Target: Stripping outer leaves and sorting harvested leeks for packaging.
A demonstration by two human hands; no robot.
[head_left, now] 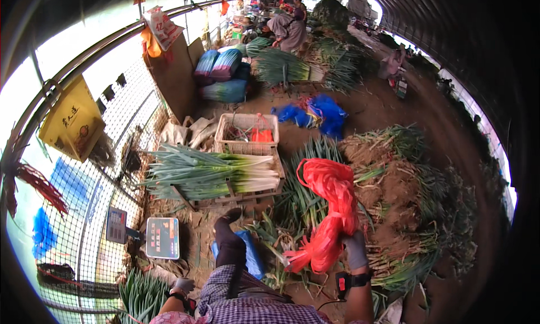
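My right hand (355, 249), in a grey glove with a dark band at the wrist, is closed on a long bundle of red plastic ribbon (331, 211). The bundle loops out past the hand, over green onion tops. Low on the left, my gloved left hand (183, 285) is beside a bunch of green onions (143, 296); its fingers are too small to make out. Ahead, trimmed green onions (219, 169) lie across a low wooden rack (247, 197), white stems to the right. Untrimmed green onions with soil on the roots (388, 189) are heaped at my right.
A small scale (163, 238) with a display (116, 225) stands left. Behind the rack is a plastic crate (247, 121). Blue netting (320, 113) lies beyond. Wrapped onion bundles (225, 65) are stacked farther back, near bending people (289, 31). A net wall (101, 211) runs along the left.
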